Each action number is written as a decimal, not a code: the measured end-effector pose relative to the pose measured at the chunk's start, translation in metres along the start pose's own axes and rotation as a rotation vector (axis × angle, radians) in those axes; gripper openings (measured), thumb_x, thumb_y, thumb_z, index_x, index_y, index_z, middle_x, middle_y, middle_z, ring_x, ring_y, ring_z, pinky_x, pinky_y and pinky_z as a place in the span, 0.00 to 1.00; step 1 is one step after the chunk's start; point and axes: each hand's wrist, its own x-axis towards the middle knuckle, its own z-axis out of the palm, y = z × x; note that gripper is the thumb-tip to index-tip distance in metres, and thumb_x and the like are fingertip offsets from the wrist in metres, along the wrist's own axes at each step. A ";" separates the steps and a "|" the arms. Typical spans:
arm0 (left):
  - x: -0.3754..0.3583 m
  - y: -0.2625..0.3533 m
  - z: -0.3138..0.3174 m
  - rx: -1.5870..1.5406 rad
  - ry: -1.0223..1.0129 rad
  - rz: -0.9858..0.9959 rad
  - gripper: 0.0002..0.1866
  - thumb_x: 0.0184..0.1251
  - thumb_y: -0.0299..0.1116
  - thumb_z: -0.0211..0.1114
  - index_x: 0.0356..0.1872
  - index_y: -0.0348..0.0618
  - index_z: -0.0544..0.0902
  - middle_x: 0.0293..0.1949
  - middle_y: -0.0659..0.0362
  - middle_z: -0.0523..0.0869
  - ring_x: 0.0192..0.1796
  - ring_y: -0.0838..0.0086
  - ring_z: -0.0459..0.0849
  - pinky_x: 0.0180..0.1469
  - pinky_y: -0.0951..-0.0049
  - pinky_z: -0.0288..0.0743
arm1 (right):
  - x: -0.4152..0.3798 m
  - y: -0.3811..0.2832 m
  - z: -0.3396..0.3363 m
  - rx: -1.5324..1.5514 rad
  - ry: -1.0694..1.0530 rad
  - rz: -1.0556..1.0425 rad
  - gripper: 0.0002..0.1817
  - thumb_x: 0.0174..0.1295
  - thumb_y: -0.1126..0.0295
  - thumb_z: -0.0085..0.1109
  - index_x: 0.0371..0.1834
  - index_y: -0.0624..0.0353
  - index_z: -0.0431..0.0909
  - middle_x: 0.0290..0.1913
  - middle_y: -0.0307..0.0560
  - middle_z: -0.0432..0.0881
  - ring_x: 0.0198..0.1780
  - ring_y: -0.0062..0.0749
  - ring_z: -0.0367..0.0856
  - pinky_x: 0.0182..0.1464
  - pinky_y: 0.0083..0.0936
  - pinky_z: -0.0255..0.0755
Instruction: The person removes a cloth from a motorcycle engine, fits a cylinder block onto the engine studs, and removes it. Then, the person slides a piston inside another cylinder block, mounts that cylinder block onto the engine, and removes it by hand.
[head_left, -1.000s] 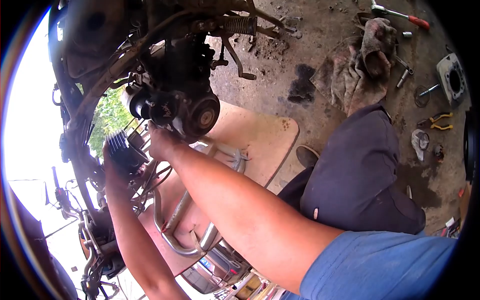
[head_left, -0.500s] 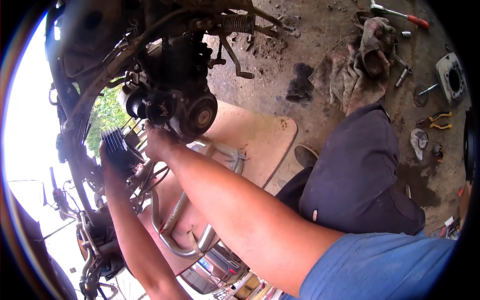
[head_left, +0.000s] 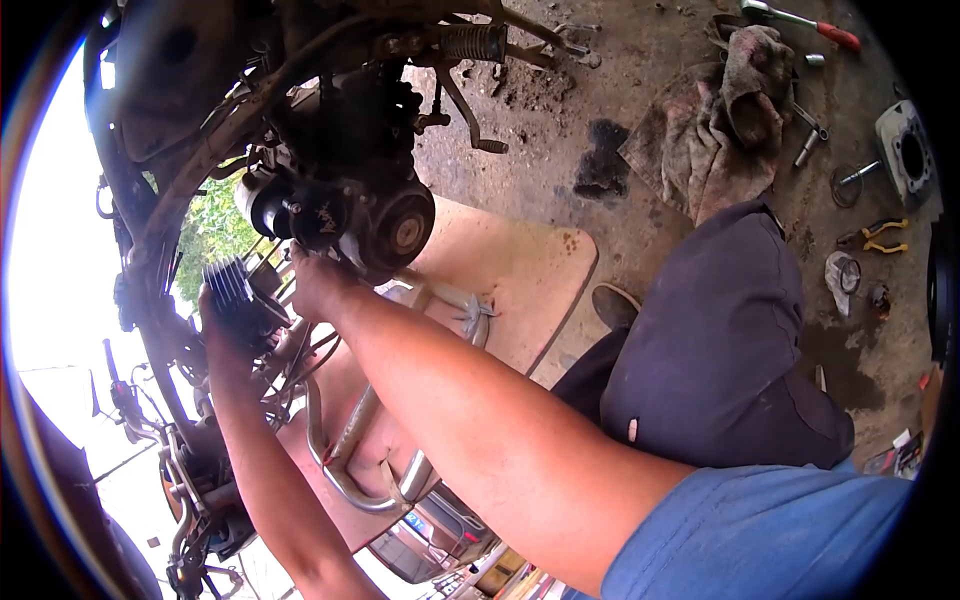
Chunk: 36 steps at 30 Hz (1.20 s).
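Observation:
A black finned engine cylinder [head_left: 232, 284] sits in my left hand [head_left: 222, 325], which is wrapped around its side, below the motorcycle engine [head_left: 330, 215] in view. Between the cylinder and the engine there is a short gap crossed by thin studs [head_left: 268, 250]. My right hand [head_left: 322, 288] is at the lower edge of the engine, beside the round cover [head_left: 405, 235]. Its fingers are curled in near the studs, and whatever they pinch is hidden.
A pinkish board [head_left: 520, 250] lies under the engine, with a bent chrome crash bar [head_left: 350, 440] above it. On the stained floor are a dirty rag [head_left: 710, 140], a red-handled ratchet [head_left: 835, 36], a silver cylinder [head_left: 905, 150] and yellow-handled pliers [head_left: 885, 238].
Both hands stay in nearly the same place. The view has shifted very slightly; the cylinder and engine show no clear movement.

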 end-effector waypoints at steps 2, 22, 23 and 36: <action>0.007 -0.003 -0.006 0.000 0.005 0.015 0.37 0.75 0.76 0.49 0.40 0.51 0.87 0.28 0.62 0.88 0.29 0.68 0.85 0.31 0.64 0.74 | -0.002 0.000 -0.003 -0.015 -0.011 0.003 0.50 0.61 0.75 0.55 0.90 0.65 0.49 0.68 0.70 0.83 0.67 0.56 0.85 0.70 0.45 0.79; -0.001 0.005 0.031 -0.117 -0.021 -0.059 0.36 0.75 0.76 0.51 0.45 0.53 0.89 0.33 0.63 0.91 0.34 0.67 0.88 0.34 0.64 0.79 | 0.003 0.007 0.007 -0.022 0.056 -0.039 0.50 0.60 0.72 0.58 0.90 0.63 0.51 0.65 0.67 0.86 0.65 0.53 0.88 0.67 0.45 0.81; 0.001 0.005 0.028 -0.089 -0.024 -0.069 0.37 0.75 0.77 0.50 0.46 0.53 0.89 0.35 0.63 0.91 0.34 0.67 0.88 0.35 0.63 0.79 | 0.004 0.010 0.011 -0.006 0.100 -0.066 0.50 0.60 0.73 0.58 0.90 0.63 0.50 0.62 0.67 0.87 0.64 0.54 0.88 0.67 0.44 0.81; 0.021 -0.007 0.009 -0.212 -0.126 -0.011 0.37 0.82 0.71 0.42 0.56 0.50 0.88 0.39 0.62 0.91 0.37 0.70 0.89 0.35 0.65 0.80 | 0.002 0.010 0.010 -0.001 0.109 -0.059 0.49 0.61 0.78 0.58 0.89 0.63 0.52 0.62 0.68 0.87 0.62 0.56 0.88 0.66 0.45 0.81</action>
